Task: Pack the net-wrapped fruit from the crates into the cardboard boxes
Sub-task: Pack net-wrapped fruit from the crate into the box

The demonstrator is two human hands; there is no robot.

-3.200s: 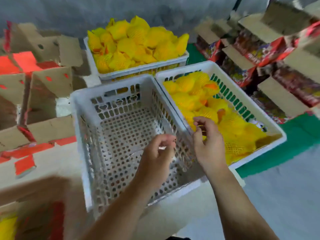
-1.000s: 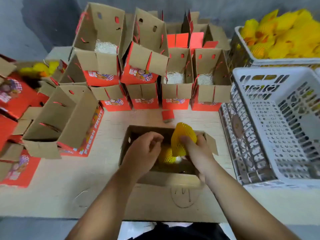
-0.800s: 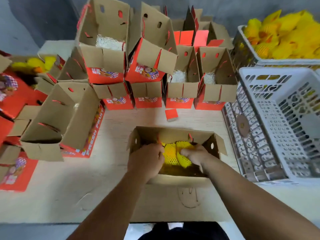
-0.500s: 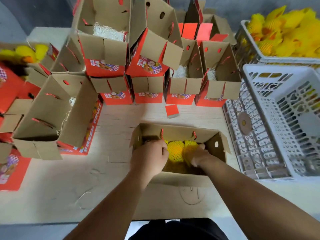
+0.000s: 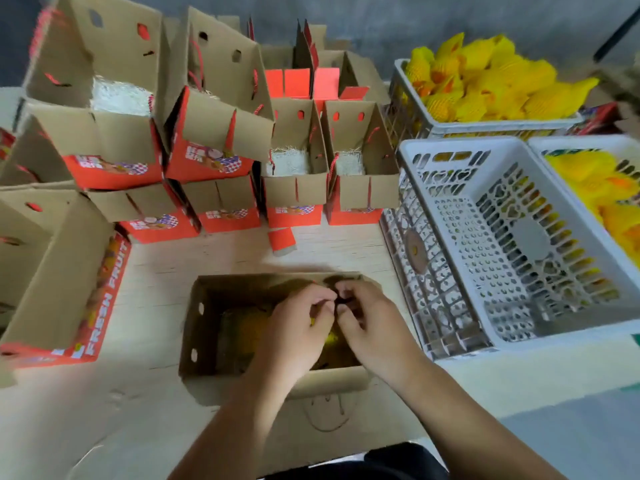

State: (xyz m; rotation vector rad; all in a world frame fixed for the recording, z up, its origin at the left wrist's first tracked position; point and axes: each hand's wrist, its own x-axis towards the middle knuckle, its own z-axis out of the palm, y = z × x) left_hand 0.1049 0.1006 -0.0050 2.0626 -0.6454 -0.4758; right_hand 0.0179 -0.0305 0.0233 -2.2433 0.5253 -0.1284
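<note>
Both hands have risen, left hand and right hand grip unclear; yellow net-wrapped fruit shadowed inside box.

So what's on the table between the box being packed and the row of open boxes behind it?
In the head view, only a small red-and-brown cardboard piece lies on that strip of table, between the near box and the row of boxes.

A small red cardboard offcut lies on the pale wooden table, toward its far edge. A grey wall stands behind the table.
</note>
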